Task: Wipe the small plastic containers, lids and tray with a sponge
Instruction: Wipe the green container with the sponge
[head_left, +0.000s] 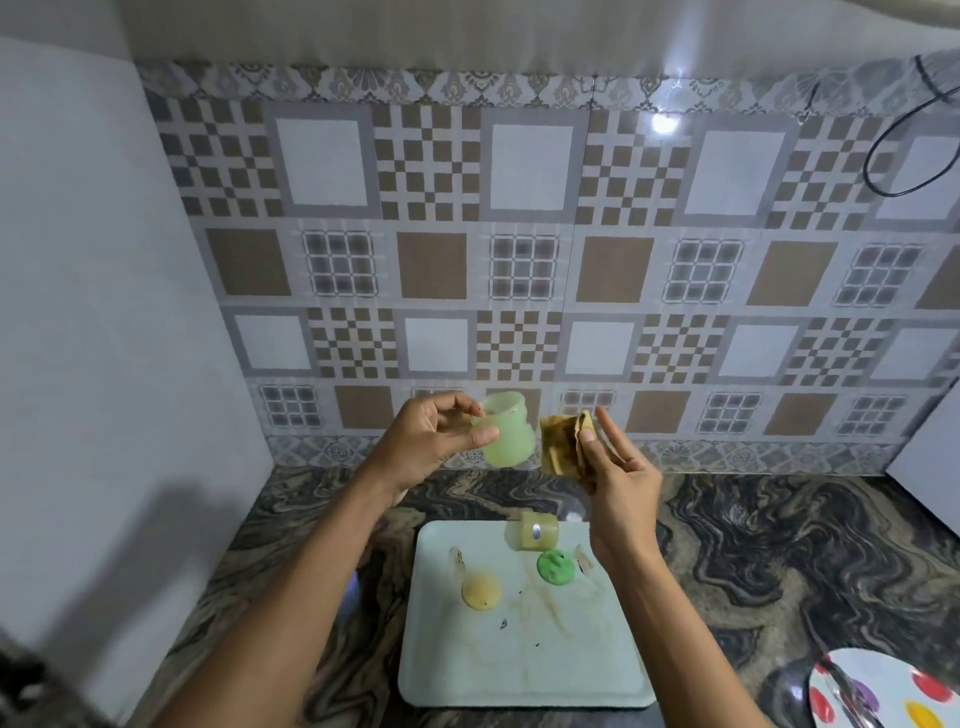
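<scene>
Gripping the green container (506, 439) raised above the tray (441, 675), the left hand (428, 441) seemingly bared its side to the sponge (561, 441) pinched just beside it in the right hand (621, 486), while a yellow container (537, 531), green lid (556, 567) and yellow lid (480, 590) lay on it.

No text, label, brand or number could be read anywhere in the view. The nearest thing to a label was a small shiny oval spot (536, 530) on the side of the pale yellow container (545, 538). The container lay at the far edge of the tray (441, 649), just below the middle of the frame. The spot was too small and blurred to tell sticker from glare. The plate (852, 670) in the lower right corner bore only coloured spots.
</scene>
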